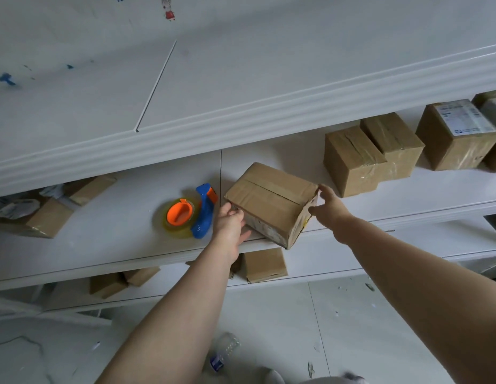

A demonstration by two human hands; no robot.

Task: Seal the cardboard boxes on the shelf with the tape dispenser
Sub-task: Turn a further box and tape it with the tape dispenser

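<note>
Cardboard box (271, 200) at the shelf (116, 239) edge — left hand (230, 225) grips its corner, right hand (328, 207) touches its end, fingers spread. Tape dispenser (196, 214) lies idle beside it — taped boxes (352, 159) stand rightward, so sealing seems partly done.

Plastic bottle (226, 349) on floor (352, 328); wall sticker (168, 8).

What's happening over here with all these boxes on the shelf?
A person is handling a brown cardboard box that sits askew at the front edge of a white shelf. Their left hand grips its near left corner, and the right hand touches its right end with spread fingers. The blue and orange tape dispenser lies on the shelf just left of the box, held by neither hand. More taped cardboard boxes stand further right.
</note>
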